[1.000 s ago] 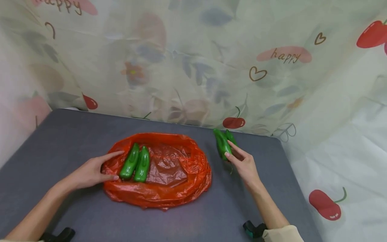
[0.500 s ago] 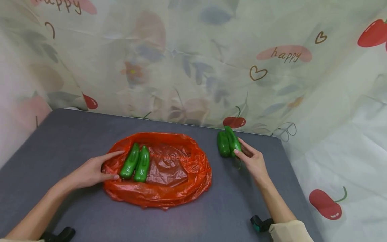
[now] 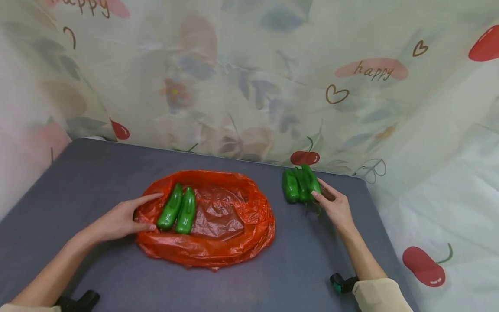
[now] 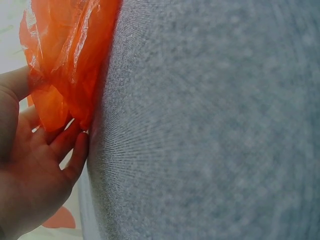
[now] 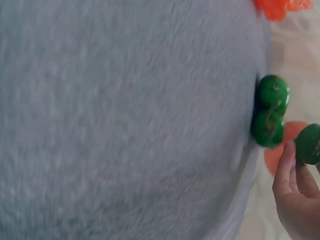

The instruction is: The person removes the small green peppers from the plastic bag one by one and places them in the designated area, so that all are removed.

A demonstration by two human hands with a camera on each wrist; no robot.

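An orange-red plastic bag [image 3: 210, 255] lies spread open on the table with two green peppers [image 3: 170, 210] side by side at its left end. My left hand [image 3: 117, 221] holds the bag's left rim, thumb and fingers around the thin film [image 4: 65, 55]. At the right, my right hand [image 3: 336, 207] pinches another green pepper [image 3: 310, 178] between thumb and fingers. In the right wrist view this held pepper [image 5: 309, 144] is raised off the table, beside two more green peppers [image 5: 274, 92] that rest on it.
The grey table [image 3: 241, 290] ends at the back against a printed curtain [image 3: 234, 86], close behind the peppers on the right. More patterned sheeting [image 3: 448, 195] hangs along the right side. A strip of table separates the bag from the right-hand peppers.
My right hand has moved to the right with its pepper, which earlier overlapped the others there; two peppers now show to its left. The left hand stays at the bag.
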